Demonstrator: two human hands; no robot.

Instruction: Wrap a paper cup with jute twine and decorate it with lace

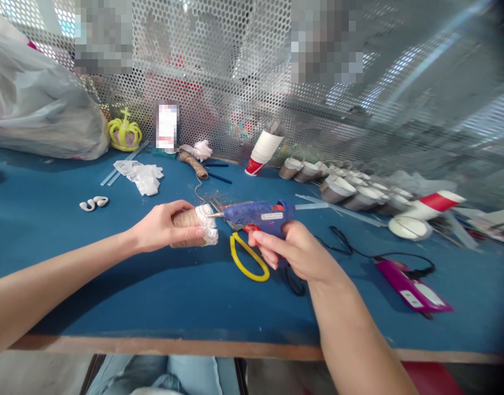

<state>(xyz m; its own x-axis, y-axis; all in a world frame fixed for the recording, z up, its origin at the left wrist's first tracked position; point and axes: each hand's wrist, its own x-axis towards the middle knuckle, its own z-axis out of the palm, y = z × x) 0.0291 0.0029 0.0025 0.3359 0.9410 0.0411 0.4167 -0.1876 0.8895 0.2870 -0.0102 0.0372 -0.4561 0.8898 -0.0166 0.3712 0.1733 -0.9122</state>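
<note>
My left hand (161, 226) is closed around a twine-wrapped cup (184, 226) lying on its side, with white ruffled trim (208, 227) round the end that faces right. In my right hand (291, 247) is a blue hot glue gun (256, 215), my fingers at its orange trigger. Its metal nozzle reaches the trim; whether it touches cannot be made out. A clear glue stick (312, 206) sticks out of the gun's back. Beneath the gun lie scissors with a yellow handle (250, 260), their blades partly hidden. A ball of twine (193, 164) lies behind, a strand trailing toward the cup.
Along the back stand stacked paper cups (263, 151), several twine-handled cups (338, 186), a yellow crown-shaped item (125, 134) and a phone (167, 127). White earbuds (94, 203) and crumpled white material (140, 175) lie left. A purple power strip (412, 288) with black cord sits right.
</note>
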